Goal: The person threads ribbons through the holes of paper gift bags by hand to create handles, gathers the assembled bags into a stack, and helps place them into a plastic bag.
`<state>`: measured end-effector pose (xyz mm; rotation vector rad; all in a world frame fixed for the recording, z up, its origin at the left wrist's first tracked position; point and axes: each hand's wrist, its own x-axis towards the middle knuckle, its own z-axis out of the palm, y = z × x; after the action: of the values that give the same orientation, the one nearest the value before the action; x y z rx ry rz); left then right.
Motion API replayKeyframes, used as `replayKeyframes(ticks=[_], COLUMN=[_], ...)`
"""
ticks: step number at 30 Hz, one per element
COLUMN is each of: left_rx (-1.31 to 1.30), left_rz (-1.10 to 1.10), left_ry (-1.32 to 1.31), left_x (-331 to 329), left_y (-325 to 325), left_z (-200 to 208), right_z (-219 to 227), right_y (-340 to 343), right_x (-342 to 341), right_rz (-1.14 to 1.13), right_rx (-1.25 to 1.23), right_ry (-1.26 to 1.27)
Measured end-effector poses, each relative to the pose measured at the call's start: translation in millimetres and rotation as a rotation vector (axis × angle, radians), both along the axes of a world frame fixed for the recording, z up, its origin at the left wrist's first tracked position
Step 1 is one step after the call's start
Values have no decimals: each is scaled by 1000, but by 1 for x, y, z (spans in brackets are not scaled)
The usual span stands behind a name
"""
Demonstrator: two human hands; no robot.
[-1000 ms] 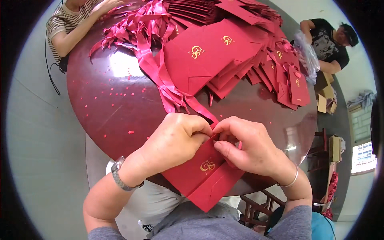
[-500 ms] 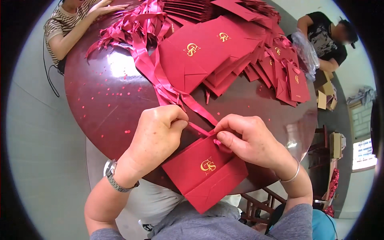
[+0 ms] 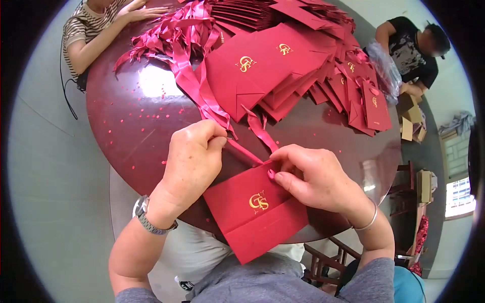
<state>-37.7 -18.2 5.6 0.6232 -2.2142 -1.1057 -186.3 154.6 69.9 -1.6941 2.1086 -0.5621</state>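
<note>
A small red paper gift bag point(image 3: 247, 222) with a gold emblem lies tilted at the table's near edge, its lower part jutting toward my lap. My left hand point(image 3: 192, 164) is closed in a pinch on a red satin ribbon point(image 3: 244, 152), pulled taut from the bag's top edge. At that top edge my right hand point(image 3: 316, 177) is closed, thumb and fingers gripping the bag where the ribbon passes; a small pink loop shows by the thumb. The ribbon's loose other end point(image 3: 260, 132) trails away across the table.
A bundle of loose ribbons point(image 3: 184, 55) lies beyond my left hand. Stacked flat red bags point(image 3: 247, 65) and finished-looking bags with ribbons point(image 3: 373, 106) cover the far side of the round dark table point(image 3: 151, 131). Two people sit across; one handles clear plastic point(image 3: 384, 65).
My left hand has drawn up and left, stretching the ribbon further. The ribbon's other end now lies free of the bundle. The bag has shifted slightly left.
</note>
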Motion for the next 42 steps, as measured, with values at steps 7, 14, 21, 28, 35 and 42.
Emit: replayKeyframes(ticks=[7, 14, 21, 28, 35, 42], left_rx=[39, 52, 17, 9, -155, -250], left_rz=[0, 13, 132, 147, 178, 212], left_ry=[-3, 1, 15, 33, 26, 54], left_x=[6, 3, 3, -4, -14, -13], left_y=[0, 0, -7, -4, -7, -11], left_z=[-3, -2, -6, -6, -7, -22], right_z=[5, -12, -3, -13, 2, 10], right_y=[20, 25, 54, 86, 89, 111], right_x=[-15, -32, -43, -45, -29, -21], right_rz=[58, 135, 84, -540, -154, -453], right_rx=[-51, -56, -178, 121, 11, 91], right_ry=[186, 250, 65, -1044, -227, -803])
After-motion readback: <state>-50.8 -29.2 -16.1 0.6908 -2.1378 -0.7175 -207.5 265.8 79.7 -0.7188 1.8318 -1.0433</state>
